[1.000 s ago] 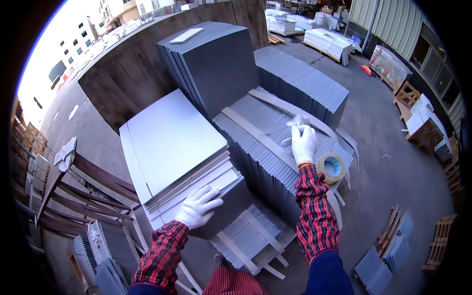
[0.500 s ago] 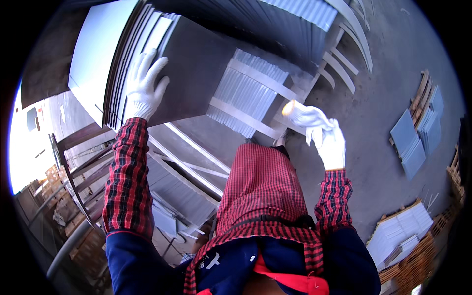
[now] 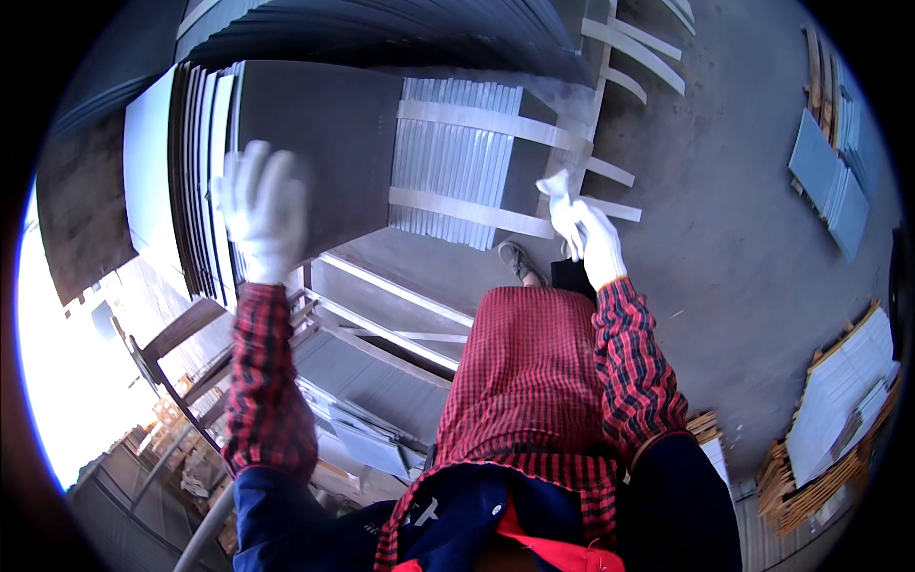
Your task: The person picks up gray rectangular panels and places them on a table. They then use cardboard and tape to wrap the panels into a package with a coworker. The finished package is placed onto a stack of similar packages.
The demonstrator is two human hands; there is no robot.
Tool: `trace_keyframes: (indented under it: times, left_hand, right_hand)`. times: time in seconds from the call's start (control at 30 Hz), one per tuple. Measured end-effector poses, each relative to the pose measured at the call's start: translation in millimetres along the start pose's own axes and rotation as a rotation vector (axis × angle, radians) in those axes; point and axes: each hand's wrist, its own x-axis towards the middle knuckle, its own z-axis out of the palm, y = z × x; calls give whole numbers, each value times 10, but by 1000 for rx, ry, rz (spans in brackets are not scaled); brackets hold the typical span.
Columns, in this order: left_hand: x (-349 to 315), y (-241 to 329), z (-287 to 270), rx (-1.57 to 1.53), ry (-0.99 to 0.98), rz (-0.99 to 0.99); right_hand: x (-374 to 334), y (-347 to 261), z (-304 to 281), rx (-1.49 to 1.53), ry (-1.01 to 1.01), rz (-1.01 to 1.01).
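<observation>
My left hand (image 3: 262, 214), in a white knit glove and slightly blurred, is raised with its fingers stretched out. It is in front of the near edges of upright grey panels (image 3: 315, 153); whether it touches them I cannot tell. Pale sheets (image 3: 198, 172) stand on edge to the left of it. My right hand (image 3: 593, 238), also gloved in white, is closed on a bunched white knit glove (image 3: 557, 191) whose end sticks up past the fingers. It is held over the floor, right of the strapped panel stack (image 3: 456, 157).
White straps (image 3: 477, 210) run along the stack and stick out at its right. A metal rack (image 3: 381, 297) with more sheets (image 3: 362, 381) stands below left. Flat boards lie on wooden pallets (image 3: 829, 186) (image 3: 839, 410) at the right. My shoe (image 3: 520, 259) is on the concrete floor (image 3: 696, 286).
The view has turned, with the panels shifting left. My left hand has moved down a little relative to the panels. My right hand, still holding the white glove, has come inward and up.
</observation>
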Motion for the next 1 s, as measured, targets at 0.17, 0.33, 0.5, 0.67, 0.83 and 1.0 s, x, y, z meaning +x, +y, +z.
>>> trace_keyframes:
  times: [0.17,0.33,0.5,0.67,0.83,1.0]
  left_hand:
    - [-133,1609,810,-500,-234,97]
    - [-540,2049,1567,-655,-365,-32]
    - [-921,1895,1392,-627,-486,188]
    - [-643,1788,1493,-760,-536,-43]
    - [239,1756,1937,-486,-287,160]
    - [666,1787,2360,-316,-172,101]
  right_hand:
    - [425,71,358,-154,-6,-79]
    - [660,551,395,-307,-231,-243]
    - [309,1056,356,-329,-328,-102]
    - [-93,1292,621,-363,-86,-351]
    - [140,1525,797,287,295,-16]
    - [245,1193,922,-175,290,-379]
